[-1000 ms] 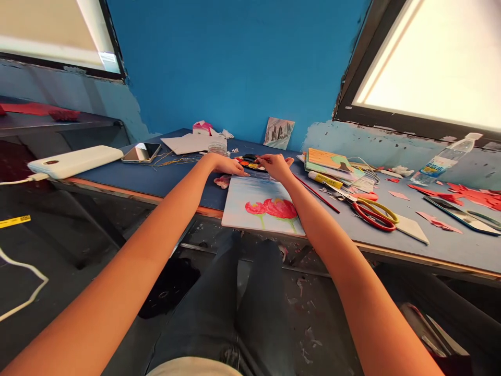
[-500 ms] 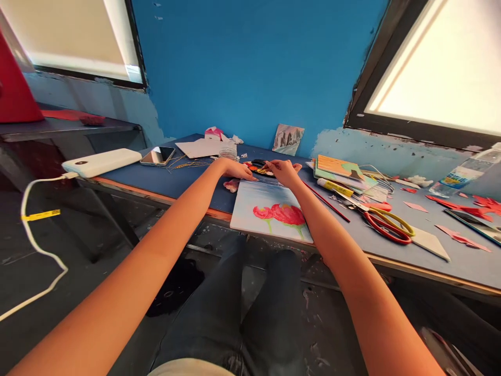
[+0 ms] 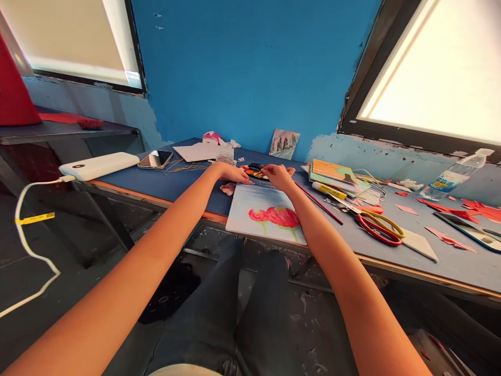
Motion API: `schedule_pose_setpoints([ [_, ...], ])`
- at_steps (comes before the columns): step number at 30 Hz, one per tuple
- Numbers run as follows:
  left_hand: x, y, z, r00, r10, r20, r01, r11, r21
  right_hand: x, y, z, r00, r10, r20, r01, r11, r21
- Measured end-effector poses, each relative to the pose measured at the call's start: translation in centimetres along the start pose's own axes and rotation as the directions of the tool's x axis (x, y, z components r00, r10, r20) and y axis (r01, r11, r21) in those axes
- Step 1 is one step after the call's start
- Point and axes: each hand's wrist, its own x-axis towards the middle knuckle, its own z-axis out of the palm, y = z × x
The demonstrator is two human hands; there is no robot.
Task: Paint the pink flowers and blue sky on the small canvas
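A painted board [image 3: 250, 225] with red flowers and green stems on a pale blue ground lies in front of me, its near edge over the table's front edge. My left hand [image 3: 234, 173] is at its upper left, fingers stretched toward the top edge. Across from it, my right hand [image 3: 277, 175] has its fingers bent and pinched near the upper right; anything between the fingertips is too small to make out. Just behind both hands sits a dark paint palette [image 3: 255, 168] with orange and yellow patches, partly covered by them. A crumpled, pink-stained tissue [image 3: 228, 189] lies beside my left wrist.
To the right are a red stick [image 3: 321, 204], a yellow glue stick [image 3: 329, 190], scissors [image 3: 379, 228], stacked painted cards [image 3: 332, 171], red paper scraps [image 3: 450, 239] and a water bottle [image 3: 456, 175]. At left are a phone [image 3: 155, 159] and a white power bank [image 3: 99, 166] with a cable.
The whole view has shifted slightly, so things sit a little further left. My hands keep nearly the same place above the board; the right fingers have moved slightly.
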Motion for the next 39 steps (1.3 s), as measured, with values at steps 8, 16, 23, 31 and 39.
schedule_pose_setpoints([
  [8,-0.5,0.7,0.2,1.000,-0.003,-0.027,0.004,1.000,0.026,-0.1,-0.6,-0.5,0.998,0.027,0.048,-0.034,0.985,0.170],
  [16,-0.7,1.0,0.2,0.998,-0.031,-0.046,0.034,0.998,0.053,-0.2,-0.5,0.2,0.998,0.040,0.052,-0.045,0.995,0.094],
  [23,-0.6,0.6,0.4,1.000,-0.015,-0.013,0.015,1.000,0.006,0.1,-0.2,0.3,0.996,0.079,0.037,-0.080,0.995,0.050],
  [31,0.0,0.2,0.0,1.000,-0.005,0.006,0.005,1.000,0.014,-0.7,-0.4,-1.2,0.987,0.162,0.023,-0.163,0.986,0.040],
  [39,-0.6,0.6,0.1,1.000,-0.029,0.000,0.029,0.999,0.032,-1.0,-0.6,-1.8,0.989,0.148,-0.021,-0.149,0.988,-0.033],
])
